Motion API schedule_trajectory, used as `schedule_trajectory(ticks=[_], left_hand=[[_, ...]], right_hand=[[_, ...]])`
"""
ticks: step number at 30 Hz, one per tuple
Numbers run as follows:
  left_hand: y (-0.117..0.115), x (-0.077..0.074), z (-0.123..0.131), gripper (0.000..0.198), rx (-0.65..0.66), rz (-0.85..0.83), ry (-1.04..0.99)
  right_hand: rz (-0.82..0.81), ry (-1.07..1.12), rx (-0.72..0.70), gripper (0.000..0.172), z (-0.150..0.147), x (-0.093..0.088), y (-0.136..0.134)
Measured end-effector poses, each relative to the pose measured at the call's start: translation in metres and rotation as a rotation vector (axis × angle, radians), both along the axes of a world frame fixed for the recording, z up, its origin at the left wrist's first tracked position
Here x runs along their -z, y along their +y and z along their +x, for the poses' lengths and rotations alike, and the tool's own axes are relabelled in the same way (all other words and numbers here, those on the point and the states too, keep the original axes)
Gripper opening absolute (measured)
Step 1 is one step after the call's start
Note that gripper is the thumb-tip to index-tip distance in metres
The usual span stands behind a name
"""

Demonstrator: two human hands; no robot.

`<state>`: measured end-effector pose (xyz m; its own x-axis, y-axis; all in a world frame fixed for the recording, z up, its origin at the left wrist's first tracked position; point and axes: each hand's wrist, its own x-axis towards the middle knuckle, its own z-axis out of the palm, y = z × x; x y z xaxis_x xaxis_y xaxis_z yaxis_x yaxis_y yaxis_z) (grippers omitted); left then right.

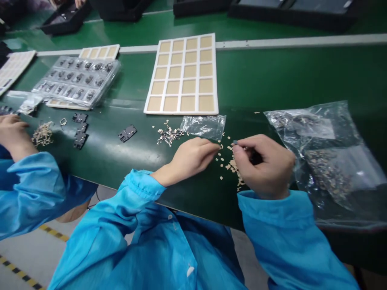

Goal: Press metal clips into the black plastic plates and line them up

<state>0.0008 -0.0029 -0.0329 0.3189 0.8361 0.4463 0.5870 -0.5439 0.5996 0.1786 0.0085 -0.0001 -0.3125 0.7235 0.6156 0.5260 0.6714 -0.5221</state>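
Tan bits (233, 165) lie between the hands, strung front-to-back, right hand (266, 165) nearer. It pinches a small dark piece (235, 142); left hand (191, 158) closed at fingertips, contents unclear.

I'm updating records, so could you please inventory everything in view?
Bench: one, green, throughout
Grid trays: several, beige, centre and left
Pocketed trays: uncountable, clear, left
Modules: at least four, black, left
Strips: many, beige, left
Loose pieces: many, beige, silvery, centre
Bags: several, clear, along bench
Bins: several, black, behind
Neighbour's hand: one, blue sleeve, left
Small piece: one, bluish, right hand
Left hand: one, blue sleeve, centre
Right hand: one, blue sleeve, right
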Motion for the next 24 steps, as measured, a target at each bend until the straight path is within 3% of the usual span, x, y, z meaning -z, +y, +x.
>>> schedule_trajectory(ticks=[4,8,13,19,24], left_hand=[[-0.002,-0.005,-0.009,0.045,0.051,0.051,-0.103],[-0.007,-0.015,-0.015,0.015,0.145,0.074,-0.087],[-0.011,-0.019,-0.015,0.009,0.102,0.051,-0.103],[-0.011,-0.024,-0.016,0.018,0.098,-0.238,-0.259],[-0.011,-0.028,-0.015,0.016,0.137,-0.545,-0.333]], right_hand=[[-0.053,-0.121,-0.128,0.01,-0.004,0.011,0.002],[-0.121,-0.196,-0.207,0.011,-0.006,0.017,0.0],[-0.237,-0.129,-0.27,0.012,-0.006,0.01,0.0],[-0.434,0.069,-0.199,0.008,-0.004,0.007,0.0],[-0.41,0.11,-0.184,0.009,-0.005,0.009,-0.002]])
